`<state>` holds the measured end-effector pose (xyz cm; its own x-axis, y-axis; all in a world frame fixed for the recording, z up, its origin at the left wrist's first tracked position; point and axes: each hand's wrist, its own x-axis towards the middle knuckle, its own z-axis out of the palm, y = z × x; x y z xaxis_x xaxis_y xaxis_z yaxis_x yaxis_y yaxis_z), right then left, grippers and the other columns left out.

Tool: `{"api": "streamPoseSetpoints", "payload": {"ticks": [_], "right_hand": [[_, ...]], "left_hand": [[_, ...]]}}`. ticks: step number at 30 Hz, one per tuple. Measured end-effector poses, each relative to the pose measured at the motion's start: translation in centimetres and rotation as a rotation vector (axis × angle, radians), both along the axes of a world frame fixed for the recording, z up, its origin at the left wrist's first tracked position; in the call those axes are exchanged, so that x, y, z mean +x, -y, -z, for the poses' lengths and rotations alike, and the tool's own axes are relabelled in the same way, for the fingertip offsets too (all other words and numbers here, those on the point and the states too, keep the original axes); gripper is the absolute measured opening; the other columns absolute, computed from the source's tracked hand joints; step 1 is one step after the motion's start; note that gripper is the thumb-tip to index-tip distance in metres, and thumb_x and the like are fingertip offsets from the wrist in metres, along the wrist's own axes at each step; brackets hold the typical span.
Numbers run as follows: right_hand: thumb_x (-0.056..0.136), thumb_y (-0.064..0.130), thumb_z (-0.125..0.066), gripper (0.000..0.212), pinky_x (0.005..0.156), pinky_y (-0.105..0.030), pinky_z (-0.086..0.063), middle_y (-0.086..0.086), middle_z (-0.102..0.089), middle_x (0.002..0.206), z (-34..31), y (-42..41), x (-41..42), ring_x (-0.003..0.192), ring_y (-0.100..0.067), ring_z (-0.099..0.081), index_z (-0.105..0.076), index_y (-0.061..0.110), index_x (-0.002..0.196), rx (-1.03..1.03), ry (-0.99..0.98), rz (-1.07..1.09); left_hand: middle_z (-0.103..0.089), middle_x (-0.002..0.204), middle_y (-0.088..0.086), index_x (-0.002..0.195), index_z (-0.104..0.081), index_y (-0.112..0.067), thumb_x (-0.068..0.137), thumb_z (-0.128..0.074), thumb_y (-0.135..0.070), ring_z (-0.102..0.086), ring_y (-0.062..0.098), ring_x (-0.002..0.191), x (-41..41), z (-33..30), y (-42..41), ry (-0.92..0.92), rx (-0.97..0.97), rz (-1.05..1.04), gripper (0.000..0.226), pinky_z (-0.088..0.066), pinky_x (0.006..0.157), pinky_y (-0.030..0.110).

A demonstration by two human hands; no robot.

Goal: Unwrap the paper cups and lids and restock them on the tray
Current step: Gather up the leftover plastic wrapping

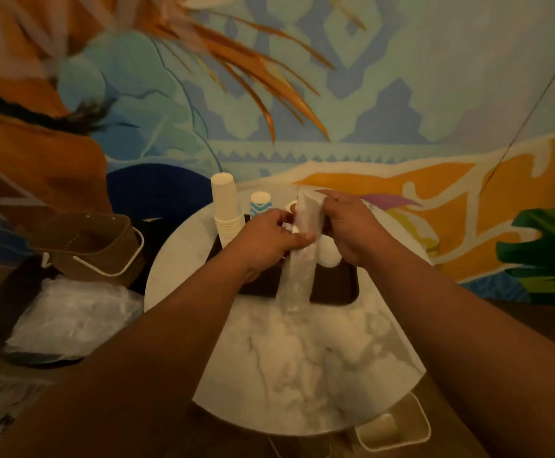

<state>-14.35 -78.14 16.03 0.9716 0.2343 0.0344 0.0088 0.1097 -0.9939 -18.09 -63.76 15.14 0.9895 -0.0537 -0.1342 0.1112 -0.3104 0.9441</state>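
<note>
Hands of a person meet over a dark tray (pixel 342 289) that lies on a round marble counter (pixel 302 365). The left hand (pixel 266 239) has its fingers curled and pinches the near part of a long clear plastic sleeve (pixel 297 276), so this grip is closed on the sleeve. The right hand (pixel 352 229) holds the top end of the same sleeve between thumb and fingers, so that grip is also closed on it. The sleeve runs upright between the two hands and its lower end hangs down to the front edge of the tray. It looks almost flat; I cannot tell if something is inside it.

On the far left part of the tray stands a tall stack of white paper cups (pixel 226 209), upside down. Just beside it, to the right, stands a shorter stack of cups with a blue and white pattern (pixel 260 204); the left hand partly hides it. Under the right hand some round white lids (pixel 330 254) lie on the tray, touching each other.

To the left of the counter, lower down, a brown basket (pixel 91 246) with a white handle rests above crumpled clear plastic (pixel 71 319). At the near right edge of the counter a pale container (pixel 398 424) shows partly. Behind everything a wall (pixel 335 94) carries a colourful painting in blue, orange and green.
</note>
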Motion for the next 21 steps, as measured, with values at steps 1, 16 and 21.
{"api": "streamPoseSetpoints", "payload": {"ticks": [1, 16, 21], "right_hand": [[0.096, 0.002, -0.040, 0.029, 0.082, -0.036, -0.057, -0.010, -0.074, 0.093, -0.9, -0.4, 0.0, 0.087, -0.022, -0.070, -0.069, 0.008, 0.097, 0.001, -0.003, -0.031], [0.097, 0.011, -0.053, 0.015, 0.083, -0.034, -0.057, -0.006, -0.074, 0.098, -8.0, -6.8, 1.7, 0.097, -0.021, -0.069, -0.065, 0.009, 0.106, 0.096, 0.106, -0.058], [0.097, 0.011, -0.051, 0.019, 0.089, -0.030, -0.054, 0.001, -0.074, 0.104, -9.4, -6.7, 1.6, 0.101, -0.013, -0.068, -0.067, 0.013, 0.107, 0.072, 0.216, -0.118]], "left_hand": [[-0.073, 0.098, 0.005, 0.117, -0.063, -0.016, 0.079, -0.078, -0.032, -0.069, 0.021, 0.094, 0.1, -0.6, -0.5, 0.013, 0.023, 0.040, 0.043, -0.055, 0.079, 0.037], [-0.073, 0.103, 0.004, 0.112, -0.068, -0.010, 0.087, -0.069, -0.022, -0.070, 0.019, 0.094, 2.6, -7.2, -7.0, 0.071, -0.054, 0.190, 0.028, -0.054, 0.072, 0.029], [-0.071, 0.100, 0.005, 0.106, -0.067, -0.014, 0.090, -0.066, -0.021, -0.068, 0.020, 0.091, 3.5, -8.1, -7.2, 0.089, -0.070, 0.084, 0.018, -0.056, 0.074, 0.032]]}}
